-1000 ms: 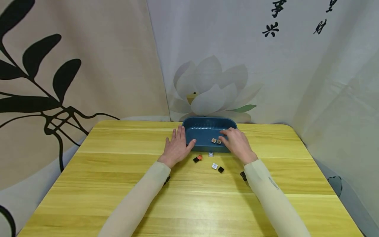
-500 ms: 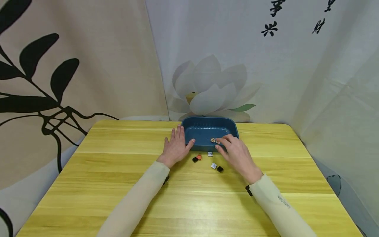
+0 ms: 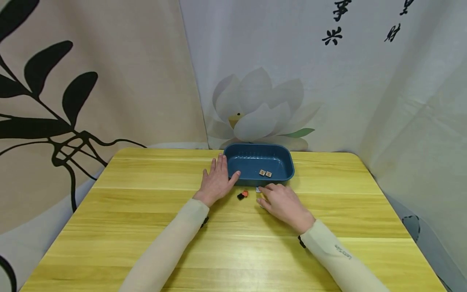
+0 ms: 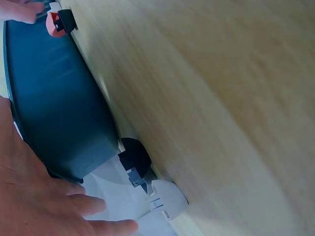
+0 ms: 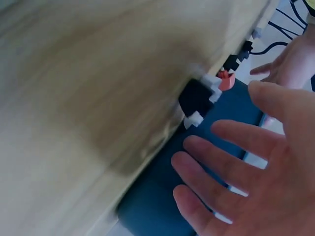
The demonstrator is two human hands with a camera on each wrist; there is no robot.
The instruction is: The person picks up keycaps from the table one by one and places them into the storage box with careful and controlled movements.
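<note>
Head view: the right hand (image 3: pixel 283 205), released, is hovering near a white piece (image 3: pixel 258 190). Leftward, a black piece (image 3: pixel 240 196) and an orange piece (image 3: pixel 245 194) are lying on the worktop (image 3: pixel 233 247). The left hand (image 3: pixel 215 182), fingers straight, is bordering a blue tray (image 3: pixel 233 182), its long axis running left-right, tan pieces (image 3: pixel 262 172) sitting inside.

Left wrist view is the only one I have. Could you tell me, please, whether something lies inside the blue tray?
Observer: Yes, two small tan pieces lie on the floor of the blue tray.
Operator: In my top corner I see only some fingers. Where is the rest, please?
Observer: The right hand is outside the tray, on its near side.
Operator: And what is printed behind the table?
Observer: A large white flower.
</note>
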